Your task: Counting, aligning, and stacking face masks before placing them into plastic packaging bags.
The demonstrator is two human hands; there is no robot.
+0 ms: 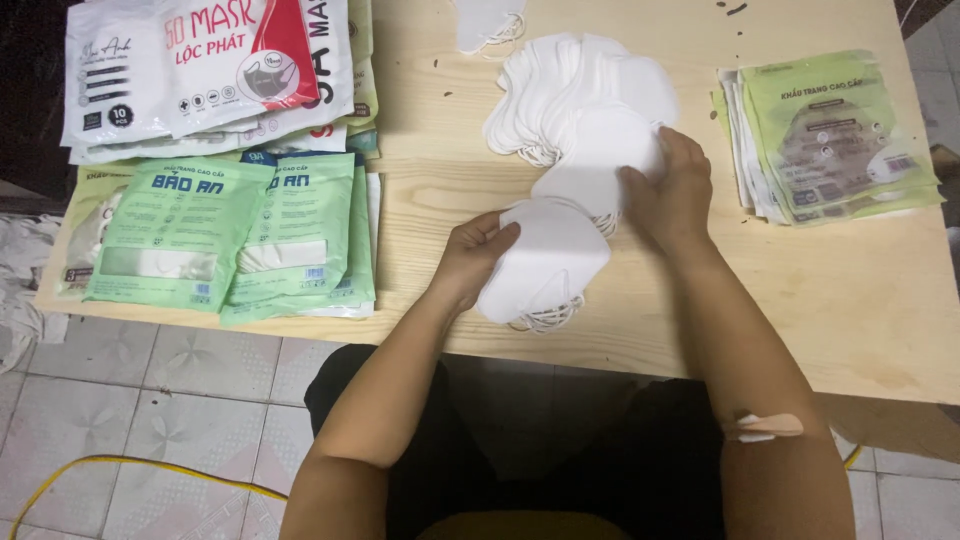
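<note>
We are midway through gathering white face masks into a small bundle, by our judgement: the left hand grips the near stack at its left edge, thumb on top and fingers curled under, while the right hand lies spread over the next masks up the row, fingertips pressing on them. The bundle sits on the wooden table just ahead of us, at about six o'clock from the larger fan of loose masks, which it touches at its far end.

The next move, as we read it, calls for parting the held masks cleanly from the fan without snagging the ear loops that dangle at the near edge (they look tangle-prone), and for keeping the edges squared.

Counts: two hands at work. One fanned heap of loose masks, with too many overlapping layers for us to number; one stray mask at twelve o'clock, half cut off by the frame. At three o'clock lies one stack of pale green flat pouches, several deep. At nine o'clock we count two green packets on top, more edges showing beneath them, and at ten o'clock a pile of white packets, two fronts showing. One adhesive plaster on the right forearm.
</note>
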